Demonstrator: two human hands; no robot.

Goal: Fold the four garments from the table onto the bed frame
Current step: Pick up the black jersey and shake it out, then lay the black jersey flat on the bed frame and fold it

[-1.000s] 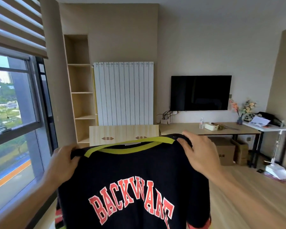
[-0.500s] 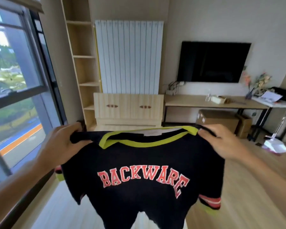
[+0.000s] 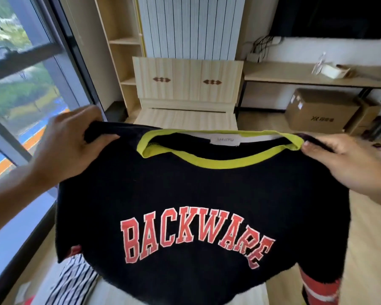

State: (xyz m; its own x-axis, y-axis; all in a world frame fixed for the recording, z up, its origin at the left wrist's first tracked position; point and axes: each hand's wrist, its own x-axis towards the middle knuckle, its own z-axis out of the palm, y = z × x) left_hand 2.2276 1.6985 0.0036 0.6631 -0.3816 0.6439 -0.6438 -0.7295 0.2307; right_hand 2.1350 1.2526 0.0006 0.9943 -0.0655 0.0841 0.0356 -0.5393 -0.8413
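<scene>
The shirt (image 3: 185,194) is black, with a yellow-green collar (image 3: 207,162) and red letters (image 3: 185,234) edged white. Below the shirt, a cloth (image 3: 75,280) is white with thin dark stripes. Above the shirt, the bed frame (image 3: 187,69) is pale wood with brown diamonds.

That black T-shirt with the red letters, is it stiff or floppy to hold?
Probably floppy: the black T-shirt with yellow-green collar sags between the left hand and right hand gripping its shoulders. Likely light: a pinch at each shoulder carries it.
</scene>
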